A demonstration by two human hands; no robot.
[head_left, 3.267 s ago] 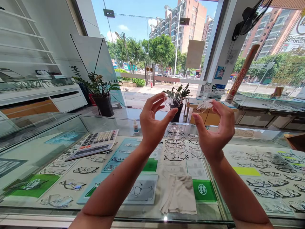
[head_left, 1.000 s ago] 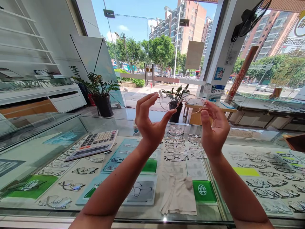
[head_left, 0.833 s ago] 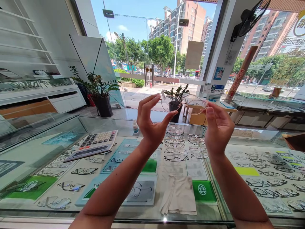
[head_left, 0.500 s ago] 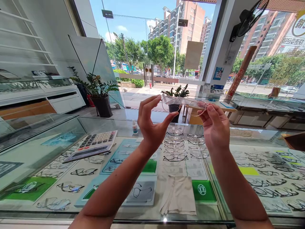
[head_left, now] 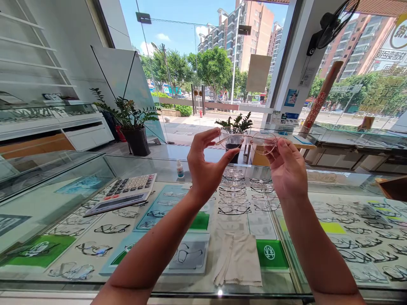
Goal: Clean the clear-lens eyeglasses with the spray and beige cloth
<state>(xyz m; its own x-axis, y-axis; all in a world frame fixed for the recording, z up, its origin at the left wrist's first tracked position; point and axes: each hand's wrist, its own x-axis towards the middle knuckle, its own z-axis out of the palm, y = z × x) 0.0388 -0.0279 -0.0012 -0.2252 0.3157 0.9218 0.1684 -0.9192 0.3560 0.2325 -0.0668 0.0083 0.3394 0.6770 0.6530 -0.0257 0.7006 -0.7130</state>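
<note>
A pair of thin-rimmed eyeglasses is held up above the glass counter, both clear lenses facing me. My right hand pinches its right end between thumb and fingers. At the left lens, my left hand grips with fingertips at the outer edge and thumb by the lower rim; the exact contact is hard to make out. Below the hands, a folded beige cleaning cloth lies on the counter. A small spray bottle stands left of my left hand.
The glass display counter holds rows of eyeglasses. A large calculator lies on its left part. Farther off stand a potted plant, a glass door onto the street and a wall fan.
The eyeglasses have tilted slightly, so their rims show more clearly. My left hand's fingers have shifted a little to the right; my right hand has barely moved.
</note>
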